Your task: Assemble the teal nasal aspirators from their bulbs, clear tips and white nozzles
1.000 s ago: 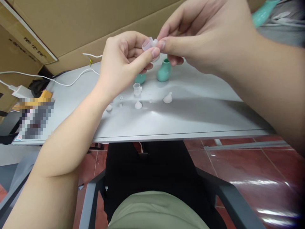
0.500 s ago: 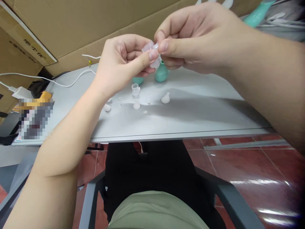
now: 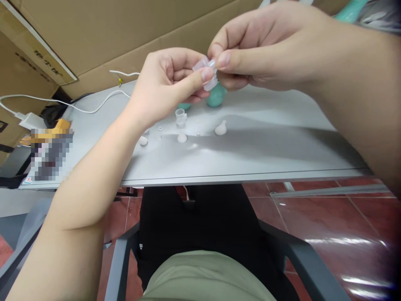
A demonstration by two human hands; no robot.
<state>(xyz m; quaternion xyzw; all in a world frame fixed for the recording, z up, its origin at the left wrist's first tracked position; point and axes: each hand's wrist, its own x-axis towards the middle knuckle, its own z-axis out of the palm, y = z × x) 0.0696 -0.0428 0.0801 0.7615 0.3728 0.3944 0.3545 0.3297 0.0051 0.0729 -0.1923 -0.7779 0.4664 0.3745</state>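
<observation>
Raised over the far part of the table, my left hand [image 3: 178, 77] pinches a clear plastic fitting [image 3: 200, 66] between thumb and fingers. My right hand [image 3: 250, 52] is closed at the fitting's right side, thumb and forefinger pressed together; whether a separate small part is between them is hidden. Below the hands stands a similar clear plastic fitting [image 3: 180, 118] with a round cup top. Behind my fingers show a teal bulb [image 3: 216, 97] and part of a second teal bulb [image 3: 184, 106]. A white funnel-shaped piece [image 3: 221, 128] lies to the right.
Small white domed caps [image 3: 182, 138] and tiny rings [image 3: 198, 133] lie on the grey table [image 3: 250, 161]. A white cable [image 3: 94, 111] crosses at left, near a yellow object [image 3: 59, 128] and a blurred-out item. Cardboard [image 3: 131, 33] walls the back.
Both hands, with the clear fitting, shift slightly right in view, as the whole view shifts a little too. The grip looks the same.
</observation>
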